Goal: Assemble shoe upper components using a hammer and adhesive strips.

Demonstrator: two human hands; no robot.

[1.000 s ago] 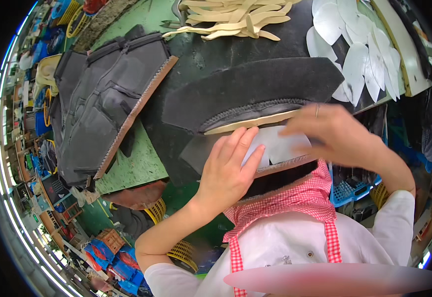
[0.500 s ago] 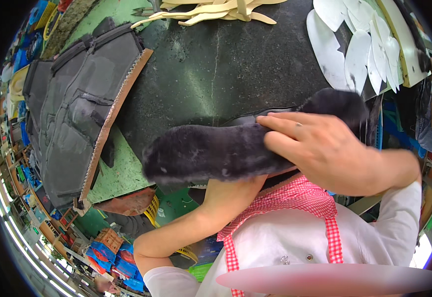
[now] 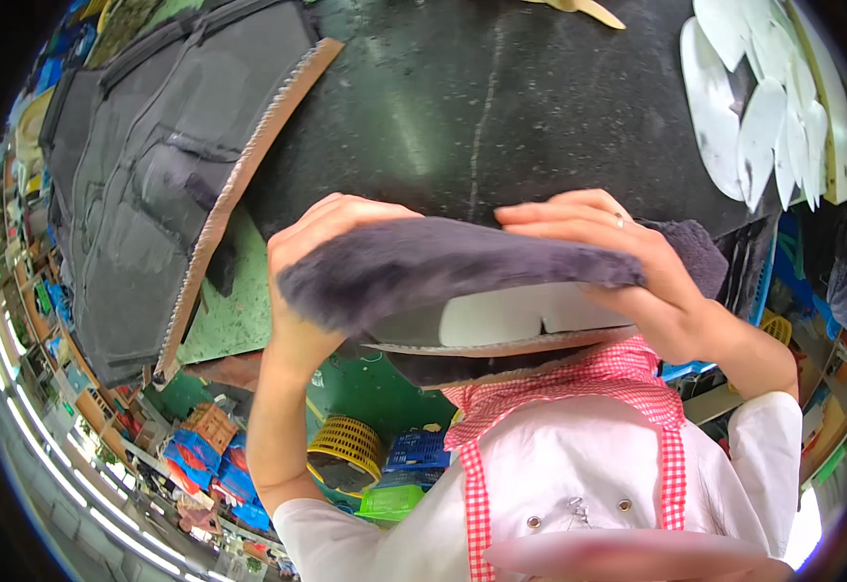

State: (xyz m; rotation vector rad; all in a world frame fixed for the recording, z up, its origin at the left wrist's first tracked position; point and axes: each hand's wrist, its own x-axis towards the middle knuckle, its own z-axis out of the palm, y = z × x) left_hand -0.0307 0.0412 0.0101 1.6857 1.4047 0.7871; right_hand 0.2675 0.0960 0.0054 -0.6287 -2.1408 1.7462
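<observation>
My left hand (image 3: 309, 267) is wrapped round the left end of a dark purple-grey fur-lined piece (image 3: 433, 260), which looks like a boot upper. At its right side my right hand (image 3: 627, 247) grips the fur edge, thumb below and fingers over the top. The piece is held up near my apron, its fur rim folded back. Below the fur, in the opening, a white notched stiffener (image 3: 501, 315) shows against a grey lining. A tan edge (image 3: 501, 343) with stitching runs beneath it. Another fur part (image 3: 690, 254) sticks out behind my right wrist.
Stacked grey uppers (image 3: 142, 194) with a tan stitched edge lie on the left of the black worktop (image 3: 394, 107). White notched pieces (image 3: 715, 107) fan out at the far right. One cream strip (image 3: 593, 10) shows at the back. A yellow basket (image 3: 348, 441) stands below.
My left hand has come up from beneath the piece to grip its left end. The fur has been tilted and folded back, and the white stiffener inside now shows. The view has shifted.
</observation>
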